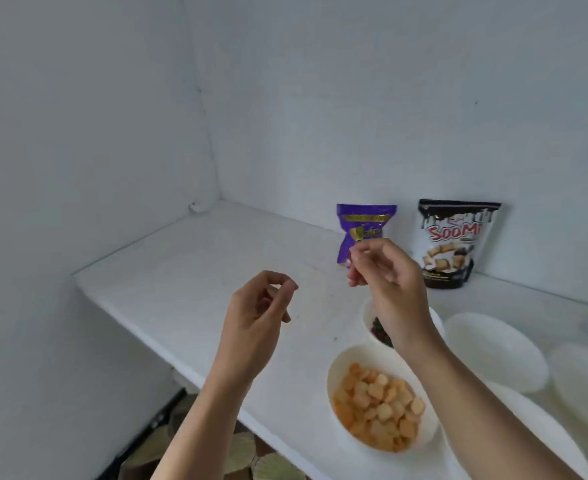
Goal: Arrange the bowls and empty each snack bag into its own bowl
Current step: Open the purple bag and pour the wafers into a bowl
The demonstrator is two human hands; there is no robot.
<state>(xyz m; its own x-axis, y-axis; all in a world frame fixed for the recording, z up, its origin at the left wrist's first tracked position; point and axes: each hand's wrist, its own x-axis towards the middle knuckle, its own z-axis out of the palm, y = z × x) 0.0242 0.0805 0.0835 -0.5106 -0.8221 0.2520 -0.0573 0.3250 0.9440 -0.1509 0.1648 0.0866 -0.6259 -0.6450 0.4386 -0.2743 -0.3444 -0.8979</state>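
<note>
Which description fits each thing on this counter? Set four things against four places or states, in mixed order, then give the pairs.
Things:
1. purple snack bag
2. Soomi snack bag
3. nearest bowl
4. bowl in front of the Soomi bag

Places or states:
a. empty
b. holds orange-yellow square pieces
c. upright, the right-hand one of the two bags
d. upright, nearer the wall corner

Pairs: 1-d, 2-c, 3-b, 4-a

Even, diffuse light is cast, with only faint shadows left on the counter (pixel 188 271). Edges are bent by wide-angle distortion, and the bowls (pixel 493 351) at the right are washed out and blurred.
</note>
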